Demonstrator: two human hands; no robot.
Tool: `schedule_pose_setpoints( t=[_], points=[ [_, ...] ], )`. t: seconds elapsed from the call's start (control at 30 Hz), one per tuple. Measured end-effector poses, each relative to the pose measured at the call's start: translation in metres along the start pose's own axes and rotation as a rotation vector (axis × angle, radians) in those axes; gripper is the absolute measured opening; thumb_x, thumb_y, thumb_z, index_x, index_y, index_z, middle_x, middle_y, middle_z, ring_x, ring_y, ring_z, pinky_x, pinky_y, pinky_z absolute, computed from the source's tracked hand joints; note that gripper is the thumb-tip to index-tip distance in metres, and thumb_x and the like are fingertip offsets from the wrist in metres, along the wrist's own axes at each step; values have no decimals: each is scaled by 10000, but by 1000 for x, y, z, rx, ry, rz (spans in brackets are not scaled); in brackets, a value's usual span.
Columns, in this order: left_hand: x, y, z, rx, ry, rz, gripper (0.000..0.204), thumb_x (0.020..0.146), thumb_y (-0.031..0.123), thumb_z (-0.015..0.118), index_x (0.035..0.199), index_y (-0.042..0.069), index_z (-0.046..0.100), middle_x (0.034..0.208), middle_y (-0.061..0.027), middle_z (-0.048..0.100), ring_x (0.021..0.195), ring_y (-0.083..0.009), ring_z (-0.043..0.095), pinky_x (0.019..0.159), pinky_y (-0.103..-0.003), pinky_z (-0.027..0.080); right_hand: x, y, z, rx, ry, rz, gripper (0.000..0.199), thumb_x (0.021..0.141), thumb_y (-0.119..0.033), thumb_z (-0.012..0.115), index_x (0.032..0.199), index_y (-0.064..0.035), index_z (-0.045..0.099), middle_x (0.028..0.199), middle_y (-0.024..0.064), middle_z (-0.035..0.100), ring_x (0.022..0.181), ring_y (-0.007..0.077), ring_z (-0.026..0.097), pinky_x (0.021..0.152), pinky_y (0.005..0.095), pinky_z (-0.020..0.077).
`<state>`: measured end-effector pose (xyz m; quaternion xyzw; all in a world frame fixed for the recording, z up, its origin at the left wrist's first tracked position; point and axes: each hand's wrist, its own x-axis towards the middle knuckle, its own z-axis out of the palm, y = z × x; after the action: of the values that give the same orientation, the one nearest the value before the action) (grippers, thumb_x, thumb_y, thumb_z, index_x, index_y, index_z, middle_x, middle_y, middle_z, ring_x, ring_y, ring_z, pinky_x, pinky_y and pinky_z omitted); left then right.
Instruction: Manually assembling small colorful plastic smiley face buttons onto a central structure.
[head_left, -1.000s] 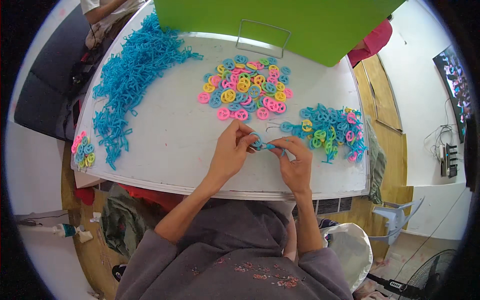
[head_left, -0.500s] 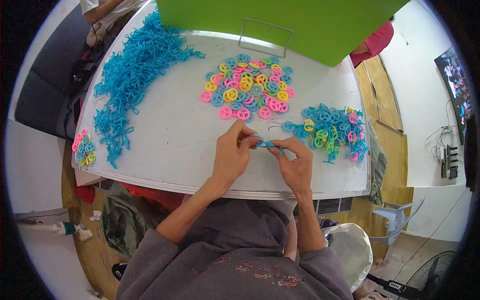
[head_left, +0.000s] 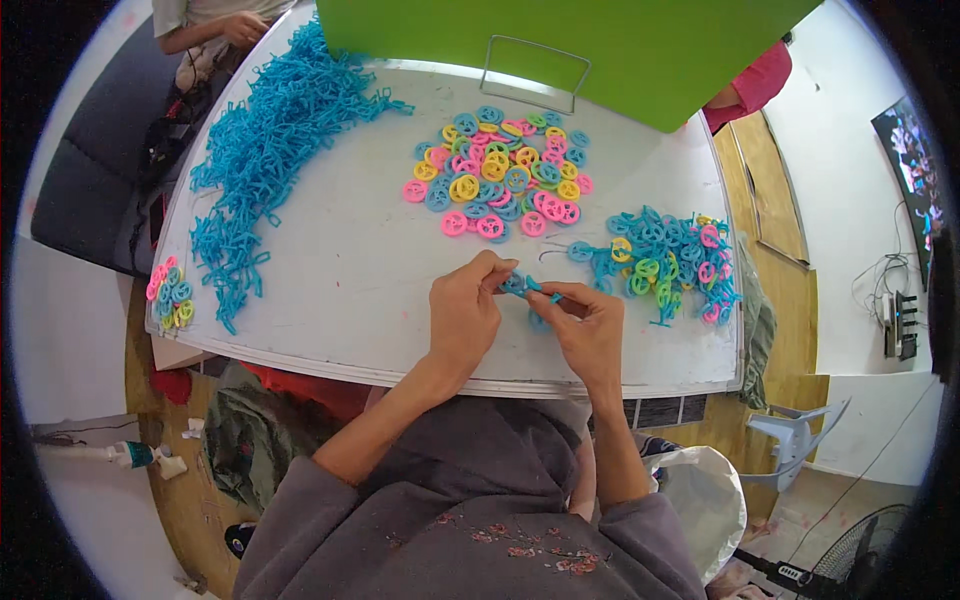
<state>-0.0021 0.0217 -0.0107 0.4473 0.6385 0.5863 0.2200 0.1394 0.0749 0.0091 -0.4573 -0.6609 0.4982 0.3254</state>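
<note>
Near the front edge of the white table, my left hand (head_left: 466,312) pinches a small blue plastic wheel (head_left: 514,284) between thumb and fingertips. My right hand (head_left: 590,328) has its fingers closed on a slim blue plastic piece (head_left: 545,293) that meets the wheel; whether the two are joined is hidden by my fingers. Under the right fingertips shows another pale blue round part (head_left: 538,321), partly covered. Just beyond my hands spreads a pile of pink, yellow, blue and green wheels (head_left: 492,172). To the right lies a heap of wheels with blue pieces attached (head_left: 655,258).
A long mound of blue plastic pieces (head_left: 262,150) covers the table's left side. A small group of wheels (head_left: 170,293) sits at the left corner. The green panel (head_left: 560,50) with a wire handle (head_left: 535,72) stands at the back. Another person's hand (head_left: 243,30) is at upper left.
My fingers have shifted slightly around the blue wheel, which now faces up more. A pale blue part has come into sight under my right hand. The other person's hand has moved at upper left.
</note>
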Motion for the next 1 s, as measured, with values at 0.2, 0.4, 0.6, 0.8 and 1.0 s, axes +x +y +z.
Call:
schedule_pose_setpoints(
  t=[0.2, 0.4, 0.6, 0.8, 1.0],
  points=[
    [1, 8, 0, -90, 1, -48, 175, 877, -102, 469, 929, -46, 627, 782, -152, 664, 756, -183, 662, 682, -307, 561, 3, 5, 0, 202, -89, 140, 211, 818, -124, 727, 962, 29, 701, 800, 68, 694, 680, 70, 593, 598, 216, 457],
    [1, 5, 1, -197, -19, -99, 154, 881, -121, 450, 917, -65, 589, 827, -126, 639, 794, -148, 630, 720, -302, 569, 4, 12, 4, 421, -113, 260, 198, 844, -104, 703, 993, 24, 684, 808, 43, 688, 678, 43, 573, 598, 178, 416],
    [3, 2, 2, -126, 55, 5, 123, 896, -117, 436, 923, -55, 538, 852, -113, 613, 768, -147, 618, 711, -292, 564, -5, 12, 23, 306, 65, 107, 202, 845, -142, 711, 966, 19, 697, 793, 39, 679, 686, 59, 578, 594, 192, 440],
    [3, -10, 4, -178, 43, -14, 107, 890, -114, 451, 911, -50, 533, 835, -116, 596, 769, -155, 630, 660, -284, 559, -1, 13, 20, 348, 64, 205, 196, 849, -141, 709, 950, 27, 695, 769, 27, 667, 660, 53, 562, 569, 190, 430],
    [3, 3, 2, -97, 38, -10, 111, 877, -120, 471, 912, -41, 540, 832, -120, 605, 739, -163, 638, 616, -281, 541, -1, 12, 20, 410, 51, 194, 216, 853, -133, 703, 985, 37, 684, 780, 24, 668, 654, 51, 554, 556, 193, 419]
  ],
)
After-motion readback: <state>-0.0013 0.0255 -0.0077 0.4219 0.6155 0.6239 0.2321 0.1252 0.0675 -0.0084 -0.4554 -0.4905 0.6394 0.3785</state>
